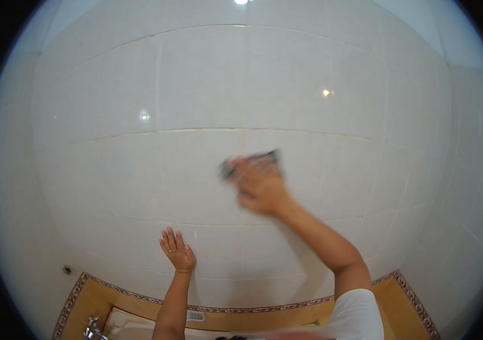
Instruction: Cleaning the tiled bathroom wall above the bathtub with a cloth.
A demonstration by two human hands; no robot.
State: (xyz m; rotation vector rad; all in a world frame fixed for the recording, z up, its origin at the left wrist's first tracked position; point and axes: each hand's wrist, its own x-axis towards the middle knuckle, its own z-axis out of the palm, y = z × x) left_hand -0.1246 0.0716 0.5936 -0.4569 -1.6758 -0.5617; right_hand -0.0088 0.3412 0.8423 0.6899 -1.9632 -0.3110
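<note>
My right hand (260, 185) presses a dark, crumpled cloth (274, 156) against a white tiled wall (207, 170). Hand and cloth are blurred, so the cloth's exact kind is hard to make out. Lower and to the left, my left hand (177, 253) rests on the same wall with its fingers spread, holding nothing. A ring shows on one of its fingers. Thin grout lines, brownish in places, run across the tiles above and below the right hand.
Below the wall runs a patterned red border (241, 309) over yellow tiles (135, 297). At the bottom left are a chrome tap (92, 327) and a cream bathtub (128, 325). A soap dish (195, 316) sits by the left forearm. A small round fitting (67, 269) is on the left wall.
</note>
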